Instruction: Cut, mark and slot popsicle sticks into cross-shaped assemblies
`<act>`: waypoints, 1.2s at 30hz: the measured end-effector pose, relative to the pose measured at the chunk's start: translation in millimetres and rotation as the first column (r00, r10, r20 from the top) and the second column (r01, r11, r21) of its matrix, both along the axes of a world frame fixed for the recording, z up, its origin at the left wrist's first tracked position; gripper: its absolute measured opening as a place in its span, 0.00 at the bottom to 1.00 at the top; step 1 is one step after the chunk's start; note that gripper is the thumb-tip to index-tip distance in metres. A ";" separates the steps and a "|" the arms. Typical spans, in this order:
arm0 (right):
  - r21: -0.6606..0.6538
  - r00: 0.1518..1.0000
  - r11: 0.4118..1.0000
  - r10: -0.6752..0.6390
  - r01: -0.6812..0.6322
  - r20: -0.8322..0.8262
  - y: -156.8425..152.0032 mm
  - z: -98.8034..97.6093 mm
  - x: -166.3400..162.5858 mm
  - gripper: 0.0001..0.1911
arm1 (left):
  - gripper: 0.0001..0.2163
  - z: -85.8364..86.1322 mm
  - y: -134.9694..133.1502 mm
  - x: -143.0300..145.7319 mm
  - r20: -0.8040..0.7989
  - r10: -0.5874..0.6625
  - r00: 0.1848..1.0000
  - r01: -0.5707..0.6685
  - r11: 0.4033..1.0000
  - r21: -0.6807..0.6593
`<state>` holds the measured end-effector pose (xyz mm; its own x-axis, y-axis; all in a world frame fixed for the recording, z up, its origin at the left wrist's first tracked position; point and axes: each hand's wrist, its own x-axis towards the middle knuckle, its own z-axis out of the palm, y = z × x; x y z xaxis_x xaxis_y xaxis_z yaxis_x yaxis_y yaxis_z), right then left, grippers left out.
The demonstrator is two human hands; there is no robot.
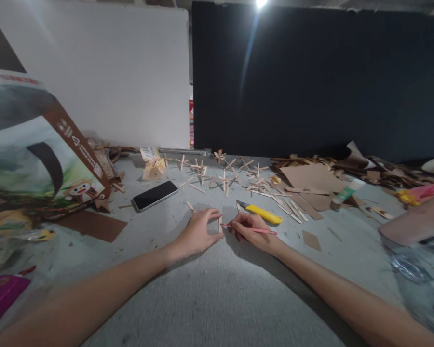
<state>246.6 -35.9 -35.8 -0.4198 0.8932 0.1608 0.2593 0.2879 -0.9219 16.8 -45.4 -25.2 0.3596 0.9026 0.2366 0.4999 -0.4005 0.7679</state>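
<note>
Between the thumb and fingers of my left hand (196, 231) is a short flat wooden stick (220, 224), upright in the view and close to the table surface. My right hand (251, 229) is closed around a pink pencil (262, 231), and its tip points at the stick's right side. Whether the tip touches the stick, I cannot tell. Just beyond my right hand lies a yellow utility knife (262, 213). Another wooden stick (191, 206) pokes out behind my left fingers, and one more (238, 206) lies near the knife's blade end.
Crossed stick pieces (224, 179) spread over the back middle. A black phone (155, 196) lies left of them. Cardboard sheets (307, 178) and a glue stick (347, 192) are at right. A printed bag (39, 159) stands at left, a purple tool (7, 294) before it.
</note>
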 end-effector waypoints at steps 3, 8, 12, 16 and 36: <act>-0.002 1.000 1.000 0.003 -0.003 -0.001 0.6 -2.4 0.5 0.18 | 0.30 -3.0 0.8 -0.4 0.033 0.016 0.999 -0.016 1.000 -0.021; -0.029 1.000 0.999 -0.019 0.019 -0.011 0.4 -1.4 -1.4 0.19 | 0.21 -5.5 5.3 -2.7 0.175 0.119 0.977 -0.116 0.993 -0.025; -0.053 1.000 0.999 -0.009 0.008 -0.028 -0.7 2.9 -2.8 0.20 | 0.26 -6.8 10.1 -4.9 0.240 0.252 0.937 -0.245 0.968 -0.059; -0.049 1.000 0.999 -0.014 0.014 -0.014 -0.8 4.4 -2.6 0.20 | 0.25 -6.9 10.9 -5.1 0.237 0.262 0.935 -0.256 0.965 -0.054; -0.002 1.000 1.000 0.000 0.000 -0.010 3.2 -9.4 0.9 0.20 | 0.25 -4.7 9.2 -5.5 0.237 0.262 0.936 -0.252 0.965 -0.073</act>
<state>247.5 -32.7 -45.2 -0.4183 0.8935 0.1634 0.2501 0.2862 -0.9250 11.4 -36.1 -29.9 0.0504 0.9673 0.2488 0.3785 -0.2490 0.8915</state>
